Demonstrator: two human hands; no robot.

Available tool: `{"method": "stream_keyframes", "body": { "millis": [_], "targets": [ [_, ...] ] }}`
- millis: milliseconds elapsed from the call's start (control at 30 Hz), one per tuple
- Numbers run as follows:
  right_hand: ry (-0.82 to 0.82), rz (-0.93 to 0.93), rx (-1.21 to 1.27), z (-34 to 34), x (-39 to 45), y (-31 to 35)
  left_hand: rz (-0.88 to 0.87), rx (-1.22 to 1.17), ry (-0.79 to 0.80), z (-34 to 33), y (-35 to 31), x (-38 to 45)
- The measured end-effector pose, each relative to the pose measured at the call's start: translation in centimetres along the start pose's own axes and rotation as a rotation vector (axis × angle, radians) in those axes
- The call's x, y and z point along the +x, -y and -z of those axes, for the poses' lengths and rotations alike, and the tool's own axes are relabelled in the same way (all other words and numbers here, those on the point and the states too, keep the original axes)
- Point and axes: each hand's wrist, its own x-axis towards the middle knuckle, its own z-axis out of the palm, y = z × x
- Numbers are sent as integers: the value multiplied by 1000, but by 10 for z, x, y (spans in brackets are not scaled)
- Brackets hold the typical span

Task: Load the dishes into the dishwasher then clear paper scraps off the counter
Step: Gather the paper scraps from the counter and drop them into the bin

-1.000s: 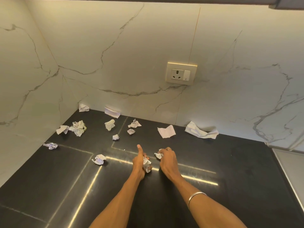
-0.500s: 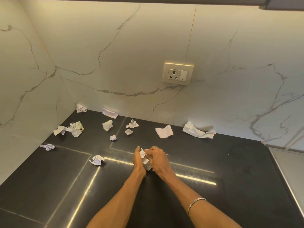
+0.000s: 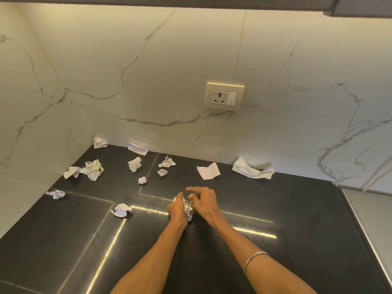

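Note:
My left hand grips a wad of crumpled white paper scraps just above the black counter. Right beside it, my right hand has its fingers stretched out and loose, with the fingertips near the wad and nothing held in it. Several more paper scraps lie on the counter: a crumpled one to the left of my hands, a small ball, a flat folded sheet, and a long crumpled strip against the wall.
More scraps sit in the back left corner and along the left side. A wall socket is set into the marble backsplash. A lighter surface adjoins the counter at the right.
My right hand brought a scrap over to my left hand, left it in the wad there, and has now spread its fingers.

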Motion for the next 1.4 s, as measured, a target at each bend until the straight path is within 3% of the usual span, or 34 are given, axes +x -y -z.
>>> {"method": "stream_keyframes", "body": {
  "millis": [300,433,633,800,900,967,1067,1167,1400],
  "targets": [
    [-154,-101,-149,34,43,-35,33,-6,23,-25,-9,10],
    [-92,-68,-222,34,72,-42,78,-41,22,-29,-16,17],
    [35,-174,-307,11,111,-51,176,-104,72,-26,-28,35],
    [-140,-135,-371,8,104,-53,158,-108,106,-25,-24,34],
    [-105,-123,-493,13,93,-52,140,-89,102,-24,-22,34],
    [-101,-149,-450,16,88,-50,116,-62,102,-22,-20,33],
    [-109,-258,-162,19,80,-37,82,-57,140,-19,-17,26],
    [75,-315,79,11,66,-18,80,-70,144,-14,-13,25],
    [221,-215,-47,9,45,3,37,-87,93,-7,-3,10]
  ]
}}
